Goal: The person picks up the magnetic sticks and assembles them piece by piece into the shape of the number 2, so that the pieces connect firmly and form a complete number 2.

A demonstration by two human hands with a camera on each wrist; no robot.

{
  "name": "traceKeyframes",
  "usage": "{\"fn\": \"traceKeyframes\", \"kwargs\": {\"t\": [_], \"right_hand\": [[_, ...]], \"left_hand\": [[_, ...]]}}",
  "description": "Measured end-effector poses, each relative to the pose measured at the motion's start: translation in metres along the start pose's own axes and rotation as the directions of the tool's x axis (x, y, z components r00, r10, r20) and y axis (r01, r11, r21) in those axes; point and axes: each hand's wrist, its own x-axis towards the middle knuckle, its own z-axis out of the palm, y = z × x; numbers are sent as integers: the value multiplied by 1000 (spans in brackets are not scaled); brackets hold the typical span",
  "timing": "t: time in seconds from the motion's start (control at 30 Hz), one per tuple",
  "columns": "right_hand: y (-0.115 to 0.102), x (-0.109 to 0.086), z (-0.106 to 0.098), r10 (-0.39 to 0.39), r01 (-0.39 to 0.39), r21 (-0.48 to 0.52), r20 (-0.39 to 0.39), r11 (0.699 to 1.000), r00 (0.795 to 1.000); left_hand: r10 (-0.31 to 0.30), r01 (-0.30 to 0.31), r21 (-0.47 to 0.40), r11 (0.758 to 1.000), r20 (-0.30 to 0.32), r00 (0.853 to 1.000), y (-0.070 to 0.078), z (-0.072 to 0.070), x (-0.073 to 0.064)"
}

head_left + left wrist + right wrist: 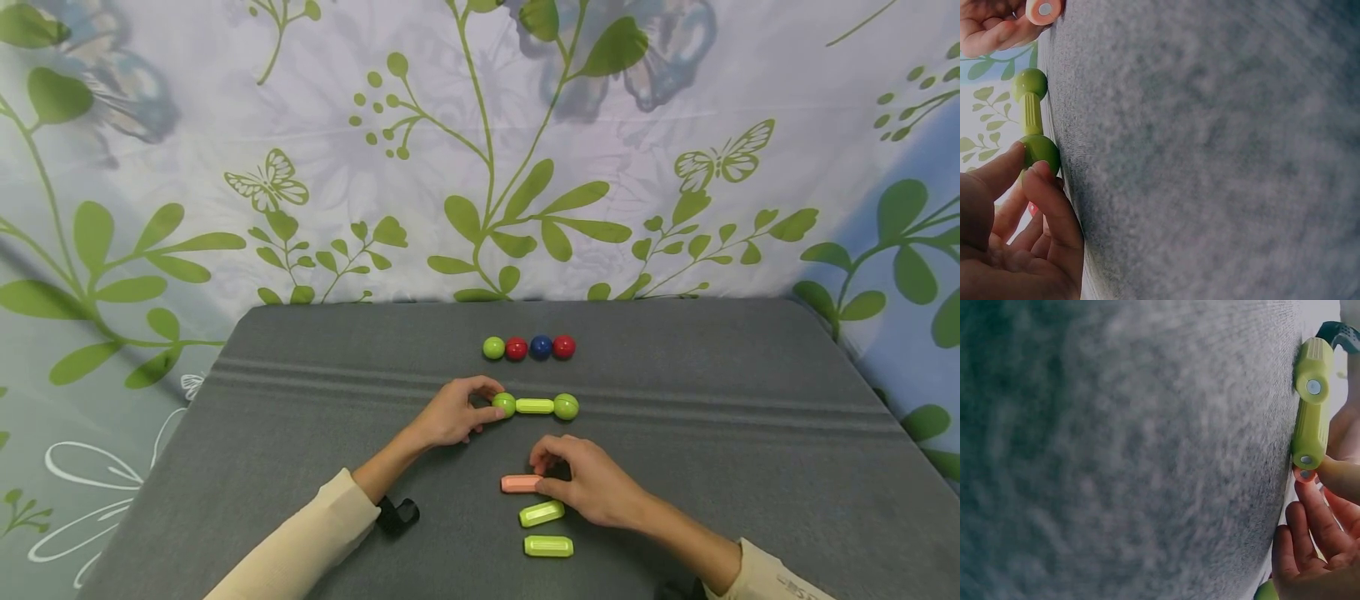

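My left hand (457,411) pinches a green ball (504,406) between thumb and fingertips. That ball joins one end of a yellow-green magnetic rod (535,406), and a second green ball (566,407) sits on the rod's other end. Nearer to me, my right hand (592,479) holds the right end of an orange magnetic rod (519,483) with thumb and fingers. In the left wrist view a round metal disc shows in the end of this orange rod (1043,10). Just below the right hand lie two loose yellow-green rods, one slightly slanted (542,513) and one level (548,546).
Along the back of the grey table (337,350) stands a row of balls: a green one (493,347), a red one (516,348), a blue one (541,347) and another red one (564,347). Behind the table hangs a leaf-patterned curtain (322,167).
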Motion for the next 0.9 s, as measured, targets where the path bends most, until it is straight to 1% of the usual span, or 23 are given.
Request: {"fn": "traceKeyframes", "kwargs": {"t": [0.2,0.43,0.53,0.73,0.8,0.9], "right_hand": [[2,-3,-4,27,-27,-15,-4,1000,1000],[11,-14,-15,47,-51,-61,-61,997,997],[12,-17,-19,53,-60,-89,-74,994,996],[11,-16,-17,96,-105,-111,-90,988,991],[10,-14,-15,93,-103,-109,-90,989,992],[10,-10,-13,61,-69,-108,-77,992,995]], "left_hand": [[-5,5,2,1000,0,1000,-2,0,0],[-8,8,12,1000,2,1000,-1,-1,-1],[-6,6,13,1000,6,1000,0,0,-1],[-5,5,12,1000,5,1000,0,0,-1],[-8,8,13,1000,4,1000,0,0,0],[-12,12,17,1000,3,1000,0,1,0]]}}
